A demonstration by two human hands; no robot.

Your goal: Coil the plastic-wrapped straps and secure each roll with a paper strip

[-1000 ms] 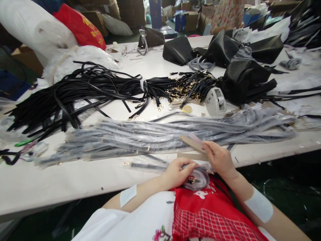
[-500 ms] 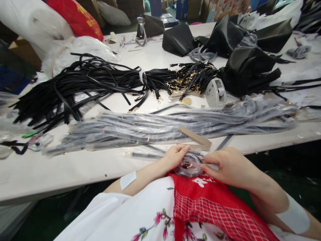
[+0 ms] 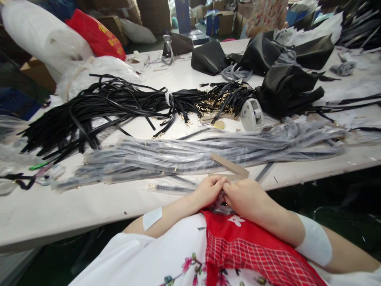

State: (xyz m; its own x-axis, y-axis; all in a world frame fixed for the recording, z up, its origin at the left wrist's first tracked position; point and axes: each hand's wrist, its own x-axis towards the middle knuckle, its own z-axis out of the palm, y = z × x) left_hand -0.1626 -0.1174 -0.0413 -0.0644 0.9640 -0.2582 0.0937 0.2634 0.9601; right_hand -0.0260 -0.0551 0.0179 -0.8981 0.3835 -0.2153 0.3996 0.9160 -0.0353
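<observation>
At the table's near edge, my left hand (image 3: 210,190) is closed around a coiled strap (image 3: 220,208) in a clear plastic sleeve. My right hand (image 3: 245,195) meets it there, its fingers pressed together on the same coil, and the two hands hide most of it. Just beyond them, a single sleeved strap (image 3: 171,188) with a gold clasp lies flat. Brown cardboard strips (image 3: 229,165) rest in front of a long pile of plastic-sleeved straps (image 3: 151,157).
A tied bundle of black straps (image 3: 119,101) with gold clasps lies across the table (image 3: 98,214). Near it stands a white tape dispenser (image 3: 251,116). Black bags (image 3: 210,58) sit farther back. At the far left are a white roll (image 3: 44,35) and a red bag (image 3: 98,35).
My right hand has moved left against my left hand, covering the coil. The pinkish strip it held at the coil is now out of sight. The view has tilted slightly up.
</observation>
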